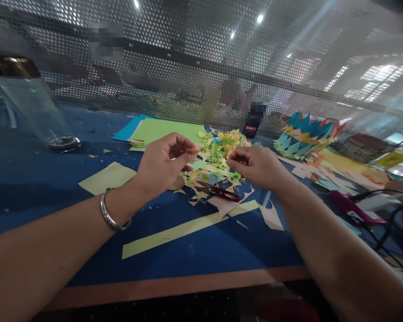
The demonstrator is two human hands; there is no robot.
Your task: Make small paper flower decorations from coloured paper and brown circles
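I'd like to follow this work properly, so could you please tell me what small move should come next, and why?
Perhaps the right hand should reach down for the scissors: they lie close by, untouched, among the scraps, and nothing shows clearly held in that hand.

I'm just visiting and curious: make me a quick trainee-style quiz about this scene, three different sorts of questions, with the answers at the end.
1. Which wrist wears the silver bracelet?
A) right
B) left
C) both

2. True or false: the long pale strip lies nearer the table's front edge than the red-handled tool does.

3. In this view, what lies heaped between the left hand and the right hand?

Key:
1. B
2. True
3. Paper scraps
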